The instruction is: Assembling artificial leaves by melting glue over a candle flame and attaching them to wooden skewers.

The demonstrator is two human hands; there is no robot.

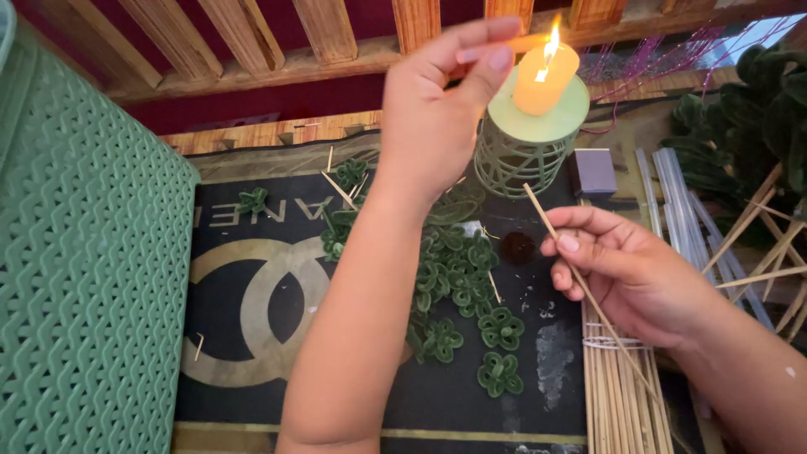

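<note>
Fingers of the left hand (437, 109) are pinched shut near the flame of a lit orange candle (545, 77); what they pinch is too small to tell. The candle sits on a pale green lattice stand (523, 151) at the far edge of the dark mat (252, 370).

The right hand (626, 273) grips a thin wooden skewer (559, 240) between thumb and fingertips, near its middle, tip angled up toward the stand. Such a stick looks light and stiff but easy to snap, so a hold close to the working end would steady it best.

Small green looped flowers (471, 286) lie loose across the middle of the mat. A tied bundle of skewers (618, 395) lies at its near right corner. The green woven basket (84, 269) stands off the left edge; its inside is not visible.
</note>
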